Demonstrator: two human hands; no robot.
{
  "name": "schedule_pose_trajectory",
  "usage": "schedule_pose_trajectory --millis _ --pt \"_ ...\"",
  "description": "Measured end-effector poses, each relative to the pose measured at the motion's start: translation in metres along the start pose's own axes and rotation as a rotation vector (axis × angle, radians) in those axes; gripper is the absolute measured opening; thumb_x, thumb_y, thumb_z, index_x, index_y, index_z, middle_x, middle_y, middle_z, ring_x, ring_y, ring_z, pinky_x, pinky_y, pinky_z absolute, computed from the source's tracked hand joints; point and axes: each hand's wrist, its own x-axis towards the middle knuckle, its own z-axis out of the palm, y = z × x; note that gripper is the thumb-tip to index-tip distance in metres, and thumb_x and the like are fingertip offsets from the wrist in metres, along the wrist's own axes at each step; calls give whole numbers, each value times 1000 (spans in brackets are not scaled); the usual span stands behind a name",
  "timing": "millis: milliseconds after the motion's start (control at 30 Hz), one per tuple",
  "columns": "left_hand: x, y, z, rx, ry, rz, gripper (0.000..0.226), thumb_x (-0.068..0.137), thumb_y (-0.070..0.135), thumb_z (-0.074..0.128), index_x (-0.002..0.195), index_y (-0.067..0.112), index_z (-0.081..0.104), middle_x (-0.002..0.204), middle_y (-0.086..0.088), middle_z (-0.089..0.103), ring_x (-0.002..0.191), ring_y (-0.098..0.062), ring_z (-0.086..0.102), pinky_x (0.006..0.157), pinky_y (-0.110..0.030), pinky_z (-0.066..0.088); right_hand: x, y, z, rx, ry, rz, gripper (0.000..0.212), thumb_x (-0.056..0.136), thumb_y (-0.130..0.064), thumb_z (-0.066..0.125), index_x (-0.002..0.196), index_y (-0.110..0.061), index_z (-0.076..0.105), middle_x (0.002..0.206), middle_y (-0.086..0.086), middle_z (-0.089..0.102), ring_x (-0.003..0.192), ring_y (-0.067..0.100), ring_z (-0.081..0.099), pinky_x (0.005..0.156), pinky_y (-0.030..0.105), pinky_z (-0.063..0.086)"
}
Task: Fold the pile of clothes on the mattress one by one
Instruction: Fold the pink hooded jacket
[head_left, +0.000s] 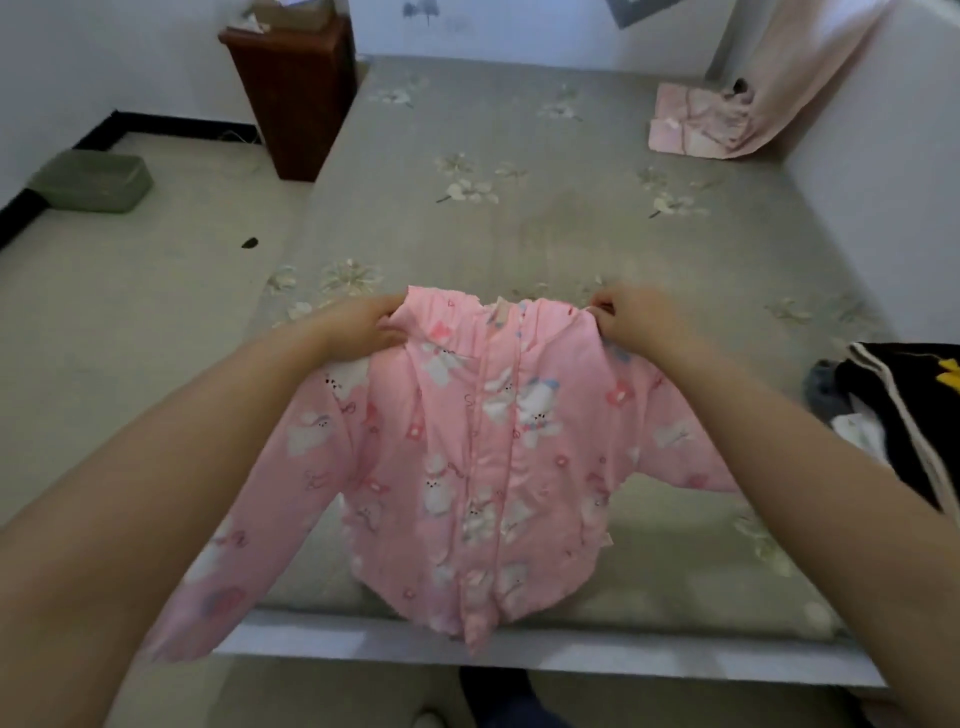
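Both hands, left hand (358, 325) and right hand (631, 319), pinch the shoulders of a pink jacket (478, 452) with closed fingers, holding it unfolded at frame centre over the mattress (519, 208), while folded pink clothes (696, 124) lie upper right and an unfolded pile (893, 410) waits at right.

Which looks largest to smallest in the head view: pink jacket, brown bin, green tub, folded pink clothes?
1. Pink jacket, though nearness to the camera inflates it.
2. Brown bin.
3. Green tub and folded pink clothes look alike, so I leave them unranked.
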Motion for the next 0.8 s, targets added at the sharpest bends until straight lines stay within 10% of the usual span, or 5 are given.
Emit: schedule_pose_trajectory --millis 167,400,533,700,800 --pt "77 -39 63 -50 -71 -178 58 97 17 40 146 19 10 149 -10 28 134 -26 33 101 -23 27 49 26 99 23 90 14 42 92 -24 29 91 -1 64 95 23 66 90 36 59 83 37 34" --pt "153 -67 135 114 -81 -262 55 98 22 31 144 37 6 134 -18 48 115 -35 51 90 -38 39 99 54 193 185 -332 115 46 92 -52 38 104 -14 60 104 8 66 104 27 57 90 36 31" --pt "188 -80 137 210 -169 -150 64 96 14 30 142 41 -5 123 -17 53 104 -34 55 83 -40 43 142 53 200 396 -704 48 32 86 -42 57 72 -13 54 78 9 58 77 20 54 62 26 31" --pt "208 -86 112 296 113 40 54 86 1 48 136 20 41 85 -16 56 71 -34 58 54 -38 41 167 53 199 325 281 -173 29 72 -16 61 48 -3 51 46 14 52 43 26 54 55 33 40" --pt "233 -95 109 182 217 -69 45 85 33 37 120 16 60 70 -11 48 61 -27 49 50 -36 32 183 47 215 172 479 -164 24 73 -18 64 54 -6 56 50 9 52 45 23 54 64 33 31"
